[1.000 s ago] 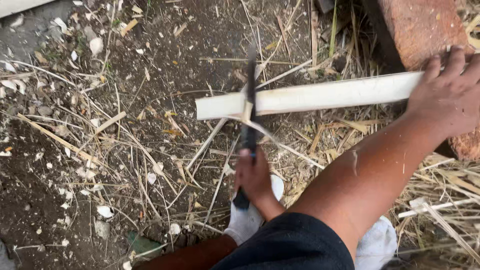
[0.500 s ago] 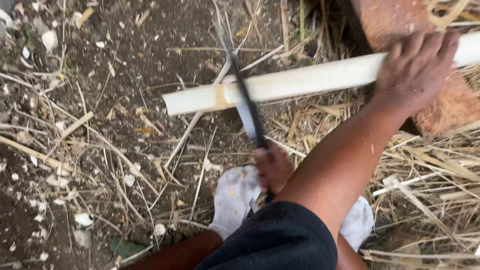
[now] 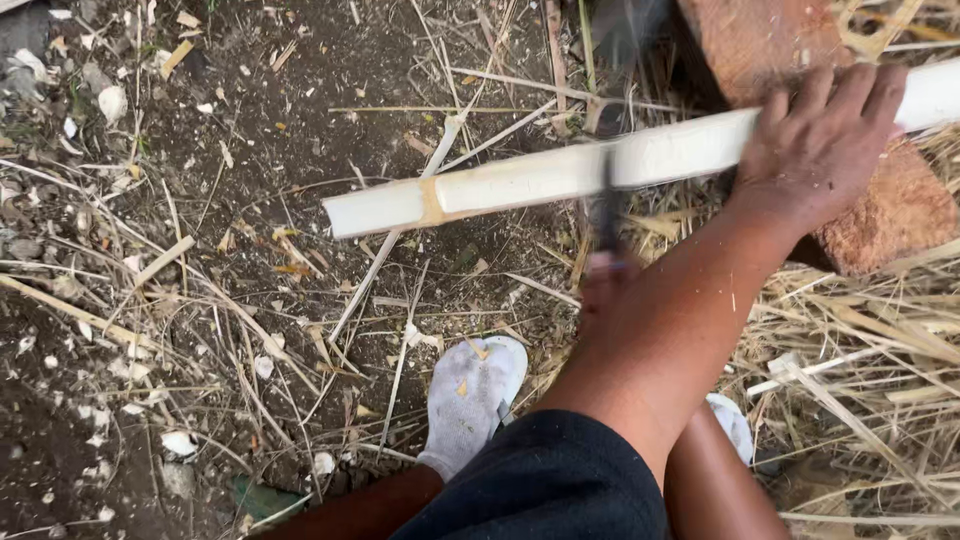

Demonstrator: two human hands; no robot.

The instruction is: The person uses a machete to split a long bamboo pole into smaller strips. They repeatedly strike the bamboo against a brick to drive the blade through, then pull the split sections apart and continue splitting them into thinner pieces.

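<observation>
Where the pale peeled stalk (image 3: 520, 180) crosses the reddish block (image 3: 880, 215), we find the right hand (image 3: 820, 150) laid over it, fingers curled down across the top, pinning it against the block's upper face. The stalk leaves the block's left edge and runs out over the bare ground (image 3: 250, 130). Its free end hangs clear of the soil, and a tan ring sits near that end.

The left hand (image 3: 605, 285) is mostly hidden behind the right forearm. What shows of it is closed around the handle of a dark knife (image 3: 606, 205). The blade stands across the stalk just left of the block's edge and is blurred by motion.

Progress, in our judgement:
- Done: the stalk is stripped pale along its visible length and braced on the block, with the blade at the cutting point.
- Left: the cut itself. The stalk reads as one piece on both sides of the blade. We cannot tell how deep the blade sits.

No packages, labels or signs are in view. Dry straw (image 3: 880, 330) lies on the ground along the block's near edge, and a foot in a white sock (image 3: 470, 390) rests on the ground below the stalk.
</observation>
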